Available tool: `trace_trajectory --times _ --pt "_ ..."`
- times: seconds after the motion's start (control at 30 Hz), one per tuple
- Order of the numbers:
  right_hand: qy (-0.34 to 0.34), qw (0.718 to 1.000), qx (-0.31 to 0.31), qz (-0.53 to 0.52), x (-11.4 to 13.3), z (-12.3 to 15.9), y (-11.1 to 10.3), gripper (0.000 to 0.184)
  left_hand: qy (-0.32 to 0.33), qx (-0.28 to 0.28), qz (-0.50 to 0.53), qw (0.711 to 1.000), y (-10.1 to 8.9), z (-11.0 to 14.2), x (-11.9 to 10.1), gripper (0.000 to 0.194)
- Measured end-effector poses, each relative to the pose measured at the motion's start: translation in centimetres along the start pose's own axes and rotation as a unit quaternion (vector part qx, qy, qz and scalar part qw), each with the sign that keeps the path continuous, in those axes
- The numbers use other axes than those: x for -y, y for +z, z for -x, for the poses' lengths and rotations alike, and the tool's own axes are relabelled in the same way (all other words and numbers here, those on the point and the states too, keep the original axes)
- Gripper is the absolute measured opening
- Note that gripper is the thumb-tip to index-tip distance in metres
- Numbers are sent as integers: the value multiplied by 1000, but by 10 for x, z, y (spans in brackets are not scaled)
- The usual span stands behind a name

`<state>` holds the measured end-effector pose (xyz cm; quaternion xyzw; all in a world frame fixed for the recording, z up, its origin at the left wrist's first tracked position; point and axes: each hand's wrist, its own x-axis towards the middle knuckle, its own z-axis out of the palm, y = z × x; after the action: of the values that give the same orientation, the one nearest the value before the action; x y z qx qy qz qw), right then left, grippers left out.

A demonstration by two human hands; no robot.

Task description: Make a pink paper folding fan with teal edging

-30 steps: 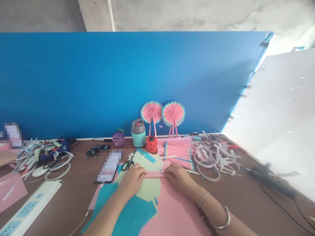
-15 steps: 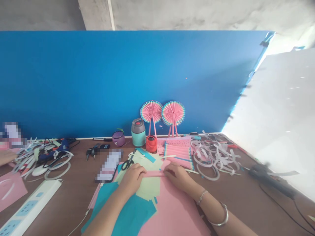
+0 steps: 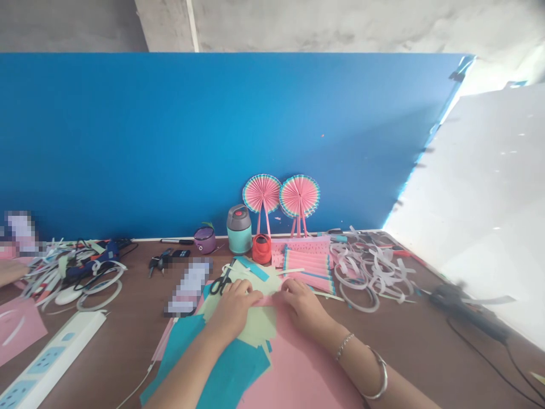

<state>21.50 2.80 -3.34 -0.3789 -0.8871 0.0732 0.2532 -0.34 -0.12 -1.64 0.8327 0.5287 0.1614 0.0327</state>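
My left hand (image 3: 234, 307) and my right hand (image 3: 301, 302) are closed on the two ends of a narrow folded pink paper strip (image 3: 266, 301). The strip's middle shows between my fingertips, while its ends are hidden under them. Beneath lie a pale green paper sheet (image 3: 259, 328), a large pink sheet (image 3: 298, 369) and teal sheets (image 3: 238, 363). Black scissors (image 3: 220, 283) rest just beyond my left hand. A pleated pink paper piece (image 3: 309, 267) with striped edges lies beyond my right hand.
Two round pink paper fans (image 3: 300, 196) lean on the blue partition (image 3: 170, 142). A teal jar (image 3: 239, 236), red pot (image 3: 261, 250) and purple pot (image 3: 205, 240) stand before it. White strips (image 3: 374, 272) lie right, a power strip (image 3: 51, 358) left. Another person's hand (image 3: 11, 271) shows far left.
My right hand has shifted slightly left, and the fingers of both hands have curled and drawn closer together on the pink paper strip. Less of the strip shows between them.
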Motion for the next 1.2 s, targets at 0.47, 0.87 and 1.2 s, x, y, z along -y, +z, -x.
trace_trajectory --times 0.47,0.87,1.2 --pt "24 993 68 88 -1 5 -15 37 -25 24 -4 999 -14 3 7 44" --pt "9 994 81 67 0 3 -14 36 -110 -76 47 990 -11 2 14 34" --pt "228 839 -38 -493 4 -4 -17 27 -157 -209 243 934 -7 1 6 14"
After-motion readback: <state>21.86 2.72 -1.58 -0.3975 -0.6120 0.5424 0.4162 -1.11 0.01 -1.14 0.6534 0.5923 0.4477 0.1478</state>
